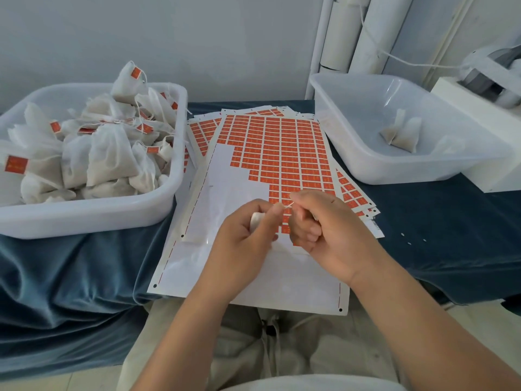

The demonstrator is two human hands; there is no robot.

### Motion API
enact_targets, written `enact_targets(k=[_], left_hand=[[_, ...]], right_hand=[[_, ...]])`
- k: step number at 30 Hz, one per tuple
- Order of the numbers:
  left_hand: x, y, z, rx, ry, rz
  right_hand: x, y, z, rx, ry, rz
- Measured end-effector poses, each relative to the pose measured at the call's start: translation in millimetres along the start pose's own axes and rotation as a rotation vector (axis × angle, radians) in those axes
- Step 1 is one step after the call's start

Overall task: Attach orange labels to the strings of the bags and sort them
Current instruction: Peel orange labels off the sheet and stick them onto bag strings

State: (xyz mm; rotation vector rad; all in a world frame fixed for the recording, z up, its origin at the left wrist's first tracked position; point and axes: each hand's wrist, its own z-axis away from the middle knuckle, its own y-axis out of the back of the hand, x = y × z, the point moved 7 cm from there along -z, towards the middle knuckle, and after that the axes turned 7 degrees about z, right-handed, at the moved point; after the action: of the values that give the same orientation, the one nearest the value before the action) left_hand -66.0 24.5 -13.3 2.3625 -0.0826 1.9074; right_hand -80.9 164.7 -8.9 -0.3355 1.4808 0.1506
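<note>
L hand [245, 241] curls tight round a white bag [256, 220]; R hand [329, 230] pinches its string [288, 205], both above the orange label sheet [282, 153].

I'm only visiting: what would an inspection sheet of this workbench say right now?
Surface: covered by a blue cloth, label sheets fanned in the middle.
Job's things: left tub heaped with labelled bags; right tub holds a plain bag.
Clutter: white specks on the cloth.
Grips: left hand holds a white bag; right hand pinches its string.
Cables: white cord at upper right.
Surroundings: white tubes against the wall, white machine at right.
</note>
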Motion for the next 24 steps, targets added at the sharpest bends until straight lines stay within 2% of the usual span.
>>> enact_targets(k=[3, 7, 8, 11, 13, 15, 18, 21, 23, 24], left_hand=[[0, 5, -1, 0.016, 0.026, -0.055], [10, 4, 0, -0.052, -0.013, -0.082], [11, 3, 1, -0.070, -0.030, -0.065], [14, -5, 5, -0.110, -0.088, -0.069], [12, -11, 6, -0.127, -0.101, -0.090], [9, -15, 5, -0.162, -0.082, -0.077], [7, -18, 6, -0.288, 0.022, -0.001], [-7, -4, 7, -0.263, 0.287, -0.031], [-17, 13, 11, -0.283, 0.454, -0.156], [-20, 18, 13, -0.353, 0.515, -0.210]], right_hand=[[-3, 2, 0, -0.040, 0.027, -0.241], [-11, 1, 2, -0.040, 0.095, -0.333], [-14, 3, 3, -0.026, 0.116, -0.305], [-20, 13, 2, 0.069, 0.110, -0.028], [-22, 9, 4, -0.016, 0.092, -0.132], [-21, 0, 7, -0.089, 0.056, -0.394], [-25, -5, 8, -0.147, 0.090, -0.580], [-35, 6, 2, -0.126, 0.101, -0.653], [-40, 28, 1, 0.000, 0.103, -0.531], [-43, 40, 3, 0.088, 0.118, -0.361]])
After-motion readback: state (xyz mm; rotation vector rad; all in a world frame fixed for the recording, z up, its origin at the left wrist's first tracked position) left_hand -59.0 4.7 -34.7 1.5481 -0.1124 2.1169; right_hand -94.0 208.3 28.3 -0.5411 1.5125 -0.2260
